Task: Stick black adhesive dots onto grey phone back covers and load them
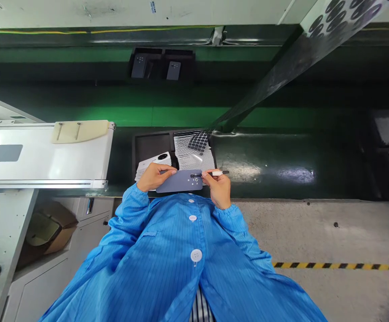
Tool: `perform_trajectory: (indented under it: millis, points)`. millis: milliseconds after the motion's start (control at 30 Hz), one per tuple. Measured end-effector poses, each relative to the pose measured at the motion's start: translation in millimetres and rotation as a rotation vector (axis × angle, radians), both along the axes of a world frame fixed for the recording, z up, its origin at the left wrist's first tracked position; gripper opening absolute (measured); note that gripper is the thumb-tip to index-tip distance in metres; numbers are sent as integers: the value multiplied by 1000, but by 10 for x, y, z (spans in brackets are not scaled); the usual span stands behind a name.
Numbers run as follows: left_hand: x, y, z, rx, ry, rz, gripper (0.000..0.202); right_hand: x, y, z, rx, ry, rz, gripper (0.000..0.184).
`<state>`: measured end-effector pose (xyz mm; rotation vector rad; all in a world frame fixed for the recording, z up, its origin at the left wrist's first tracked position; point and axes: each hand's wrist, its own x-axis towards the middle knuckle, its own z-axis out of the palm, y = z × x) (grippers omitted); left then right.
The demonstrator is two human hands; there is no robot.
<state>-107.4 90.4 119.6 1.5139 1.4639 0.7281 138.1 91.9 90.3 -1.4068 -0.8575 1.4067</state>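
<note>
A blue-grey phone back cover [176, 183] with several small camera holes lies level in front of my body. My left hand [156, 175] pinches its upper left edge between thumb and fingers. My right hand [219, 188] is closed round a slim black-and-white pen-like tool [219, 173], whose dark tip lies over the holes at the cover's right end. Just beyond is a black tray [134, 154]. It bears a stack of white pieces [143, 166] at left and rows of thin white-edged pieces [194, 162] at right. A sheet of black rings [198, 142] lies on these.
At left, a white conveyor [80, 163] carries another grey cover [1, 153]. Two dark trays [163, 65] with covers sit on the far green belt [181, 96]. A dark bar [268, 89] slants across from the upper right. More dark trays [384, 150] stand far right.
</note>
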Motion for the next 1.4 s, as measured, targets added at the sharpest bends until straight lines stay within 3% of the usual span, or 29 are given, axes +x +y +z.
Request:
perform_trajectory:
  millis: [1400]
  points:
    - [-23, 13, -30, -27, -9, 7, 33, -8, 17, 20, 9, -35, 23, 33]
